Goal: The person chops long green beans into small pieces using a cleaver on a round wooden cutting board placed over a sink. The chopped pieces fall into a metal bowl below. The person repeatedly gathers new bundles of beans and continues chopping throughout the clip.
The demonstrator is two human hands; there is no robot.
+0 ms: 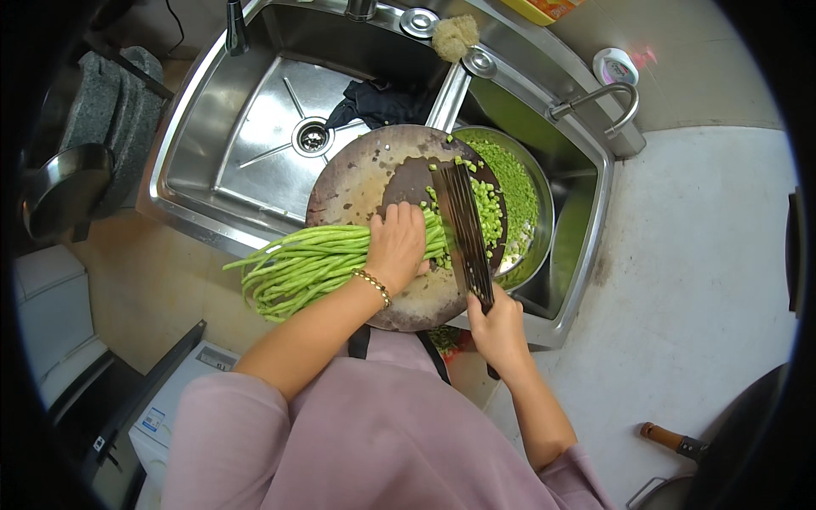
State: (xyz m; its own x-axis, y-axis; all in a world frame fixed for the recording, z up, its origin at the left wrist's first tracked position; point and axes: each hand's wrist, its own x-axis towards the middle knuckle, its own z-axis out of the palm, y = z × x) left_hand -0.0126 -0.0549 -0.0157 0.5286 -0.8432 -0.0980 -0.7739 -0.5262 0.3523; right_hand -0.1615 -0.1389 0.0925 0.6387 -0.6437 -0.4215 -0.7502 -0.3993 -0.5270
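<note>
My left hand (398, 245) presses on a bundle of long green beans (312, 255), close to its cut end. The bundle lies across a round wooden chopping board (357, 172), its long tails hanging past the board's left edge. In my right hand (500, 325) is the handle of a cleaver (468, 236), blurred, its blade beside the bean ends. Short chopped bean pieces (488, 210) lie on the board to the right of the blade. Under the board's right side a round metal basin (547, 217) shows, holding many chopped green pieces (510, 172).
The board rests over a two-bowl steel sink (255, 115). A dark cloth (376, 105) lies near the drain (313, 138). A loofah sponge (455, 38) sits on the rim, near a curved tap (628, 105). At lower right, a wooden-handled pan (663, 437) stands on the pale counter (688, 255).
</note>
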